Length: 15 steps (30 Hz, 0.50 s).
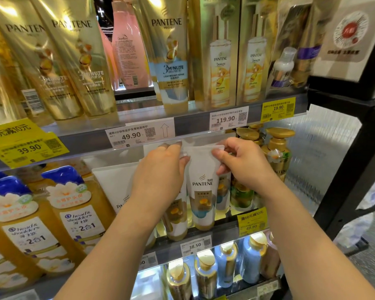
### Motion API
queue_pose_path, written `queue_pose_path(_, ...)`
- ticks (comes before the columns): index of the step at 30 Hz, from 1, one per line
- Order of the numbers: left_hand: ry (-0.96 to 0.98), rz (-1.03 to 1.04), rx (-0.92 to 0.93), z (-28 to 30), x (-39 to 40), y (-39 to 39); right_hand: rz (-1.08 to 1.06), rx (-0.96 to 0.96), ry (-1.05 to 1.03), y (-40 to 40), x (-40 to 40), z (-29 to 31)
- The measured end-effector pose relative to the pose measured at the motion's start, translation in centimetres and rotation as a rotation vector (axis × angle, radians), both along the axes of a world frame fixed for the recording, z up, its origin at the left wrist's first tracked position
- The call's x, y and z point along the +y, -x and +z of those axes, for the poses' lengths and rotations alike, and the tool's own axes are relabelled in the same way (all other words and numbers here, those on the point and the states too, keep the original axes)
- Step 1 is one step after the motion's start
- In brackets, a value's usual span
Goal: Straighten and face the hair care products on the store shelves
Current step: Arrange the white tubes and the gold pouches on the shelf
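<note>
My left hand and right hand pinching the flat crimped top of a glossy white Pantene tube, upright at the middle shelf's front edge, gold cap down, price tag above reading 49.90, smooth gold pump bottles just beside.

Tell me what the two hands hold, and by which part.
Both hold the white Pantene tube by its flat top end: left hand at the left corner, right hand at the right.

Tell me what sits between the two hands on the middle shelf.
In the head view, a white Pantene tube stands between the left hand and the right hand; both pinch its flat top edge.
</note>
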<state>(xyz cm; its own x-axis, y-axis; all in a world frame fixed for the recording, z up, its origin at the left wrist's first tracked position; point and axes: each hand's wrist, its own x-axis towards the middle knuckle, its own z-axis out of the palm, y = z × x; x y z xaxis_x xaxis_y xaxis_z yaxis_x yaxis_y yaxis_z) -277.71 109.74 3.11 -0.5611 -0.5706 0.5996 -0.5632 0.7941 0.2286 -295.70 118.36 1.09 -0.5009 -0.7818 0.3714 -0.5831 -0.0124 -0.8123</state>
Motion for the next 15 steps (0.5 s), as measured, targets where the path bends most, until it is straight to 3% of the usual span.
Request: queue_pose_path(15, -0.137, 0.005, 0.070, -0.03, -0.04, 0.52, -0.004, 0.048, 0.050, 0.63, 0.75, 0.13)
